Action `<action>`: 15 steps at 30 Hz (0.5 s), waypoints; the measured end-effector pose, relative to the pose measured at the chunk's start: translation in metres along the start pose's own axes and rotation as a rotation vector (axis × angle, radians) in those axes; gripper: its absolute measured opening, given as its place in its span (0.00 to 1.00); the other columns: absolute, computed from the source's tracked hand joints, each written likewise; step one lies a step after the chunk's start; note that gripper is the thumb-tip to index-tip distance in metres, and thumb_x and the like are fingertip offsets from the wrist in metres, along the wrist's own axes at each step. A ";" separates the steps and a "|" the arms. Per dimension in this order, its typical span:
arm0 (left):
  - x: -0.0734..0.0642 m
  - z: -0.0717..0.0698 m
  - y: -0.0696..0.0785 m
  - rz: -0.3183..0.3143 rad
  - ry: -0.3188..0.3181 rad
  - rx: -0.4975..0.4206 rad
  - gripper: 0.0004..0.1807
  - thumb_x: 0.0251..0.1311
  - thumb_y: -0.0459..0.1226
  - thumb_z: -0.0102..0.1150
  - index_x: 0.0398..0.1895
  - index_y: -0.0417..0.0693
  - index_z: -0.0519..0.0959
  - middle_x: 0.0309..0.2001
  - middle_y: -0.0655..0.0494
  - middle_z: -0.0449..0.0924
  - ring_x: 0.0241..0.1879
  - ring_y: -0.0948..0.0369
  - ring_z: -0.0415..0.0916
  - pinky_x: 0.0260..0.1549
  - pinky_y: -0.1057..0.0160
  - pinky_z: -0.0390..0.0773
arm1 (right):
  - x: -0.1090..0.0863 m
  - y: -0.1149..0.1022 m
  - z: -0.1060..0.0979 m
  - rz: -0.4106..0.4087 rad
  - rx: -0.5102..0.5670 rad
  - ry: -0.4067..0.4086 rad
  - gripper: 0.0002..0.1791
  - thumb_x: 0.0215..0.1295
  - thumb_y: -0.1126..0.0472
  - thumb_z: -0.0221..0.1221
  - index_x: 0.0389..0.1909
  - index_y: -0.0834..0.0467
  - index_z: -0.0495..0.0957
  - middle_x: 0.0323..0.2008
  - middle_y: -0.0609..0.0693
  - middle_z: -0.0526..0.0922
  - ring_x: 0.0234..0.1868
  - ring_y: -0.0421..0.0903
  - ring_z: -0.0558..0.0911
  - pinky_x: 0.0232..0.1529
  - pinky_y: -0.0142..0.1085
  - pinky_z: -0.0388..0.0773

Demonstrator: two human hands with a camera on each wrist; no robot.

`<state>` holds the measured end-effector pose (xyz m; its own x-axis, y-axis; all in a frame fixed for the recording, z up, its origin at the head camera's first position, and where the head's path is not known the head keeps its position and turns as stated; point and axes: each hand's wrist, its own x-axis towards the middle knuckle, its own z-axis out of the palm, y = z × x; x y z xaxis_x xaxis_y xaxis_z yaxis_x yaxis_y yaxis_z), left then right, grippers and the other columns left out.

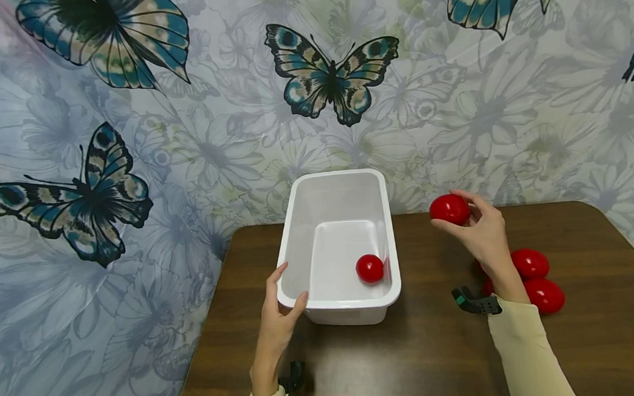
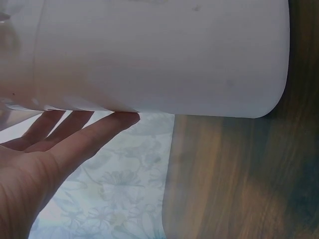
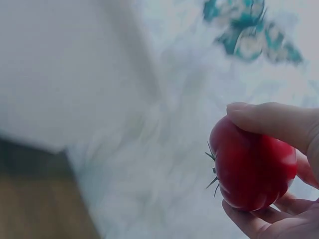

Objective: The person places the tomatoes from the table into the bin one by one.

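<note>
My right hand (image 1: 485, 230) holds a red tomato (image 1: 450, 209) between thumb and fingers, above the table to the right of a white plastic tub (image 1: 351, 314). The right wrist view shows green stem bits on this tomato (image 3: 254, 167). Another tomato (image 1: 370, 269) lies inside the tub, by its right wall. At the tub's near left corner, my left hand (image 1: 276, 327) touches the side and front with extended fingers and thumb. In the left wrist view its straight fingers (image 2: 94, 137) rest against the tub wall (image 2: 174, 59).
More tomatoes (image 1: 544, 296) lie grouped on the brown wooden table (image 1: 603, 338), partly hidden behind my right wrist. A cloth or wall covering with butterflies and flowers (image 1: 210, 150) lies beyond the table's far and left edges.
</note>
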<state>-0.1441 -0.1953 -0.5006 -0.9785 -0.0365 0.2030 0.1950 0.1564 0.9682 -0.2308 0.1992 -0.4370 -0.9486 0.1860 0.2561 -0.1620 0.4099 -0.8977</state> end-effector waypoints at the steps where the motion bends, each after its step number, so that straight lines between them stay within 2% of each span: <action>1: 0.001 -0.001 0.000 -0.002 0.001 0.004 0.39 0.66 0.29 0.67 0.78 0.49 0.62 0.69 0.37 0.66 0.59 0.40 0.72 0.47 0.67 0.79 | 0.004 -0.009 0.005 -0.021 0.031 0.005 0.38 0.61 0.61 0.76 0.72 0.59 0.74 0.67 0.59 0.76 0.55 0.42 0.78 0.52 0.19 0.74; 3: 0.001 -0.002 0.001 -0.006 0.006 0.015 0.39 0.66 0.30 0.67 0.78 0.50 0.62 0.68 0.38 0.67 0.58 0.41 0.72 0.47 0.67 0.79 | 0.011 -0.027 0.017 -0.063 0.082 -0.001 0.37 0.60 0.64 0.76 0.71 0.60 0.75 0.65 0.59 0.76 0.54 0.39 0.76 0.52 0.20 0.75; 6: 0.001 -0.004 0.002 -0.014 0.009 0.034 0.40 0.66 0.31 0.68 0.78 0.52 0.63 0.67 0.38 0.68 0.57 0.43 0.74 0.46 0.66 0.80 | 0.018 -0.050 0.040 -0.118 0.145 -0.046 0.36 0.58 0.66 0.76 0.69 0.61 0.76 0.64 0.59 0.77 0.56 0.44 0.76 0.56 0.25 0.76; 12: -0.001 -0.004 0.001 -0.029 0.007 0.061 0.40 0.65 0.33 0.69 0.78 0.56 0.63 0.67 0.41 0.68 0.55 0.45 0.74 0.45 0.65 0.80 | 0.026 -0.081 0.086 -0.180 0.205 -0.161 0.35 0.58 0.68 0.75 0.68 0.63 0.76 0.63 0.61 0.76 0.60 0.57 0.77 0.65 0.49 0.76; 15: -0.001 -0.002 0.002 -0.019 0.010 0.057 0.40 0.65 0.33 0.69 0.78 0.57 0.63 0.66 0.41 0.69 0.55 0.45 0.74 0.45 0.65 0.80 | 0.030 -0.090 0.101 -0.199 0.215 -0.200 0.35 0.57 0.69 0.75 0.67 0.63 0.76 0.64 0.62 0.76 0.62 0.59 0.76 0.64 0.54 0.76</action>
<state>-0.1425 -0.1967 -0.4990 -0.9813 -0.0495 0.1862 0.1719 0.2114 0.9622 -0.2722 0.0775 -0.3850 -0.9237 -0.0662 0.3773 -0.3824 0.2188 -0.8977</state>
